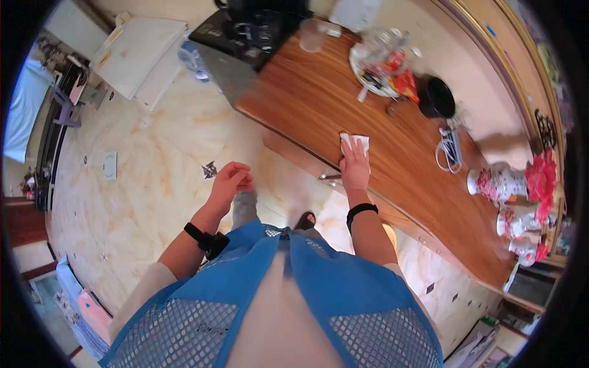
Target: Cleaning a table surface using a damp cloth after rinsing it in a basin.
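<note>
My right hand (355,166) rests on a folded white cloth (361,139), which lies flat on the brown wood-grain top of a long cabinet (322,103) near its front edge. The fingers are spread over the cloth and hide part of it. In the air over the floor, to the left of the cabinet, is my left hand (233,177). Its fingers are loosely bent, and I see nothing in them. Each wrist wears a black band.
Along the wall stand a white plate (354,60) heaped with glassware and red packets, a black cup (437,97), a corded device (452,149) and floral vases (494,183). A clear cup (312,36) and a black appliance (257,32) occupy the far end. Beside it sits a plastic bottle (193,60).
</note>
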A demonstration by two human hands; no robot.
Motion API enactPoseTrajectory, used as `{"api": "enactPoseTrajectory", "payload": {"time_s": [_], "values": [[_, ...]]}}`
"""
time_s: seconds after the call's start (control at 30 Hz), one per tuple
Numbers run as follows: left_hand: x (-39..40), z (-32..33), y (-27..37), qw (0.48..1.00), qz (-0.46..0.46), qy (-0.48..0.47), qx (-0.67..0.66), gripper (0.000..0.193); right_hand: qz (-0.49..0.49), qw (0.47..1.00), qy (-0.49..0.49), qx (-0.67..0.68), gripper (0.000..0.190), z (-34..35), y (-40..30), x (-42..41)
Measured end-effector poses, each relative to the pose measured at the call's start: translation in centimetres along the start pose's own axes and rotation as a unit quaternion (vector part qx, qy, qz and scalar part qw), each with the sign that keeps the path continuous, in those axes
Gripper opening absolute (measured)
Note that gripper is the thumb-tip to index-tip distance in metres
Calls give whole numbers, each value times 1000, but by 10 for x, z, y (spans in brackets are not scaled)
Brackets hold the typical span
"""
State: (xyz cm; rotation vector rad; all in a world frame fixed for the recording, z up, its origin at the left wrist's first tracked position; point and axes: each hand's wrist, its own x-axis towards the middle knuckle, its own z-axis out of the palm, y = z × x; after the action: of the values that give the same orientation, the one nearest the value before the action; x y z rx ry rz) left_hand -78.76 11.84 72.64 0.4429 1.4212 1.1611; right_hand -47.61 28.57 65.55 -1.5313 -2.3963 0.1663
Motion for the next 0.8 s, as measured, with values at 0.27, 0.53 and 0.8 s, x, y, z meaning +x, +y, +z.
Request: {"api": "enactPoseTrajectory", "payload": {"time_s": [0.27,0.53,0.8], "values": [[-64,91,-39,998,-48,-15,46,14,205,976,65,-37,58,-68,194,-151],[-105,108,-58,997,-31,-21,72,13,333,935,111,-50,51,-85,234,-194],[-163,125,-109,995,-42,-87,26,13,254,929,19,270,42,-78,118,-171]]}}
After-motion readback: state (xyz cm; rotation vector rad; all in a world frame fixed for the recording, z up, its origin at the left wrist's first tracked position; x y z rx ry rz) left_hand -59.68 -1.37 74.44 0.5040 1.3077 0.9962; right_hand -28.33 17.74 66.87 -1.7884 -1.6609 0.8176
